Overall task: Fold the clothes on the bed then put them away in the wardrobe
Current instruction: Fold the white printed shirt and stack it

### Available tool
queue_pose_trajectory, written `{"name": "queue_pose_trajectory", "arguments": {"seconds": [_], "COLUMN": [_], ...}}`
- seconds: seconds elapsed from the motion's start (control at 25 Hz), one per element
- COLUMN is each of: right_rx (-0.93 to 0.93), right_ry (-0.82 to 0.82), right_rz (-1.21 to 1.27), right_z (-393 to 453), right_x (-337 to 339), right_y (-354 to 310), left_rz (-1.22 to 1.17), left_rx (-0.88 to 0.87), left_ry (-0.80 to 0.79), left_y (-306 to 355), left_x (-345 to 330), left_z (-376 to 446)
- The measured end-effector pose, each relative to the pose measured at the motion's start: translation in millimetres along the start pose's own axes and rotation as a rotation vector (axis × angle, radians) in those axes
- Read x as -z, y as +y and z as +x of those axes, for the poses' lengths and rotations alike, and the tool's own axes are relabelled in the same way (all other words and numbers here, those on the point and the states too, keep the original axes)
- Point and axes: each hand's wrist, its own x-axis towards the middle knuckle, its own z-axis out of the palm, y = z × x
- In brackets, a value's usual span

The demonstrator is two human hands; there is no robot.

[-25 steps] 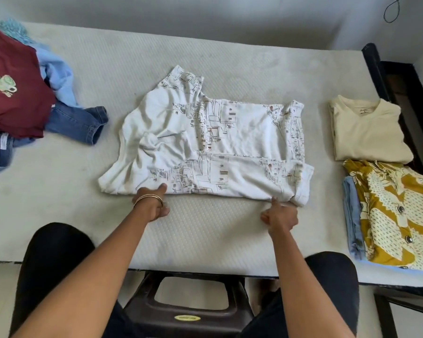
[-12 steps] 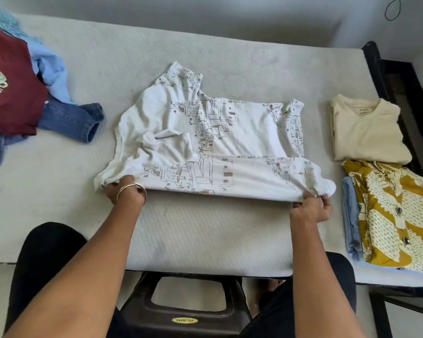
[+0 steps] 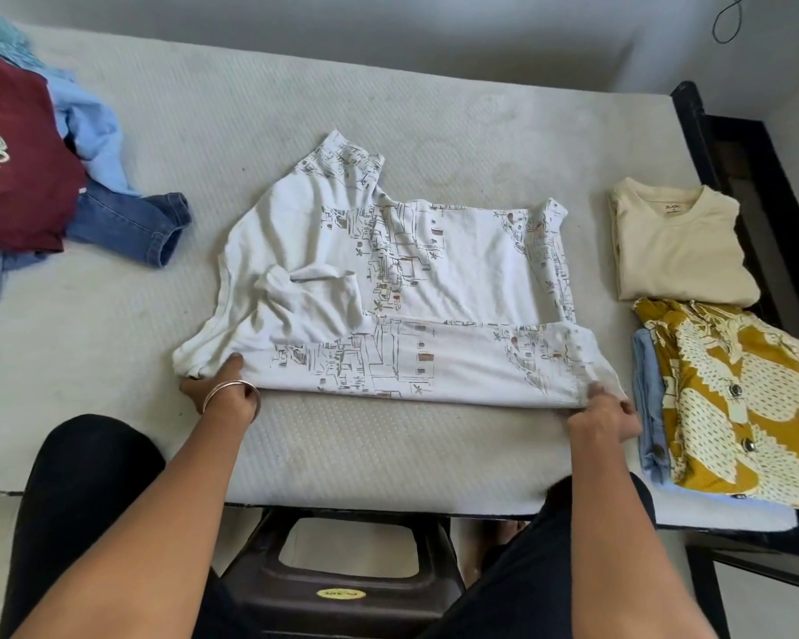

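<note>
We are looking at the white printed shirt (image 3: 388, 288) lying in the middle of the bed (image 3: 296, 131), its long axis running left to right along the near edge, with the collar end poking toward the far left. It is a soft, creased white fabric covered with thin sketch-like line drawings and small brown patches; its near strip is folded over into a long flat band. Our left hand (image 3: 224, 398), wearing a thin metal bangle, is gripping the near left corner of that band with curled fingers, and our right hand (image 3: 603, 415) is pinching the near right corner. The mattress surface is showing a pale, dimpled, quilted texture. To the right, a folded cream t-shirt (image 3: 679, 246) is lying flat, and just nearer sits a folded mustard patterned shirt (image 3: 734, 403) with round buttons. On the far left, a maroon top (image 3: 15, 168), a light blue garment (image 3: 95, 131) and denim jeans (image 3: 130, 228) are lying in a loose heap.
</note>
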Motion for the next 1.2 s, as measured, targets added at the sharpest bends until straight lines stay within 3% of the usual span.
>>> {"name": "queue_pose_trajectory", "arguments": {"seconds": [0.08, 0.16, 0.28, 0.36, 0.48, 0.56, 0.64, 0.76, 0.88, 0.96, 1.08, 1.2], "right_rx": [0.025, 0.093, 0.505, 0.702, 0.874, 1.044, 1.170, 1.275, 1.414, 1.407, 1.273, 1.362], "right_ry": [0.047, 0.090, 0.082, -0.159, -0.710, -1.038, -1.182, -1.196, -1.273, -1.259, -1.163, -1.197], "right_rz": [-0.031, -0.282, -0.810, -0.993, -1.157, -1.169, -1.183, -1.321, -1.599, -1.636, -1.590, -1.412], "right_z": [-6, -24, -59, -95, -145, -185, -218, -250, -256, -260, -269, -275], "right_x": [0, -6, -21, -42, -77, -103, -135, -184, -214, -219, -220, -227], "right_y": [-12, -16, 14, 44, 93, 118, 128, 131, 130, 138, 148, 146], "left_rz": [0.023, 0.014, -0.044, -0.063, -0.106, 0.087, 0.483, 0.876, 0.770, 0.721, 0.895, 1.081], "left_rx": [-0.014, -0.037, -0.054, -0.066, -0.101, -0.191, -0.379, -0.496, -0.366, -0.295, -0.590, -0.879], "left_ry": [-0.032, -0.056, -0.078, -0.082, -0.039, -0.030, -0.250, -0.547, -0.690, -0.717, -0.648, -0.603], "left_y": [8, 9, 9, 16, 30, 47, 63, 87, 99, 98, 93, 84], "left_x": [1, -1, -3, -2, -5, 4, 16, 32, 37, 36, 37, 38], "left_z": [-3, 3, 7, 8, 12, 21, 36, 55, 61, 60, 68, 78]}}
